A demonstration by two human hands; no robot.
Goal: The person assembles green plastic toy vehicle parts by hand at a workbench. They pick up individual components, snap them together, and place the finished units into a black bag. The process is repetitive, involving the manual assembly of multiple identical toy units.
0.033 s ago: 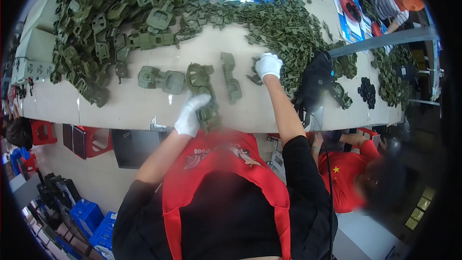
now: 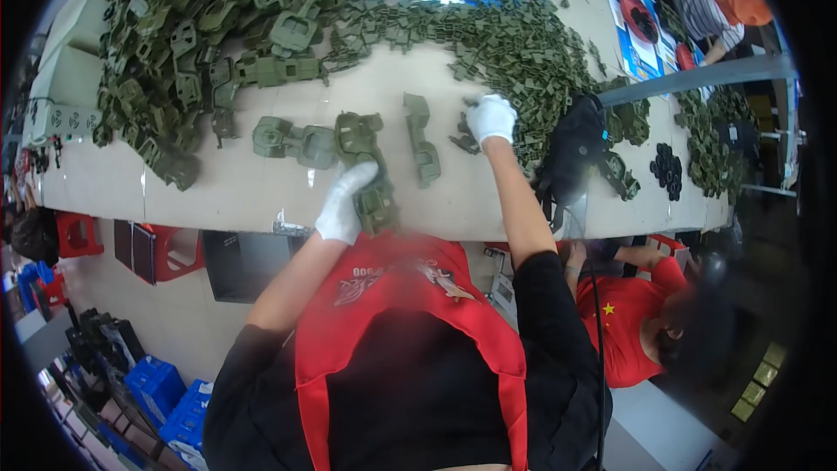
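Note:
My left hand (image 2: pixel 347 201), in a white glove, is closed around a long olive-green plastic toy vehicle body (image 2: pixel 373 205) near the table's front edge. To its left lies another green vehicle body (image 2: pixel 296 141). A narrow green plastic piece (image 2: pixel 419 139) rests on the table between my hands. My right hand (image 2: pixel 492 119), also gloved in white, is at the edge of a heap of small green plastic parts (image 2: pixel 514 52). Its fingers are curled inward, and what they hold, if anything, is hidden. A few small green parts (image 2: pixel 465 135) lie just beside it.
A large heap of green vehicle bodies (image 2: pixel 187 44) covers the far left. A black bag-like object (image 2: pixel 571 148) stands right of my right hand, below a grey metal bar (image 2: pixel 697 77). Black round parts (image 2: pixel 666 170) lie farther right. A person in red (image 2: pixel 623 323) sits at my right.
Both hands stay almost in place. The left hand and the vehicle body in it have shifted only slightly. The view has moved a little.

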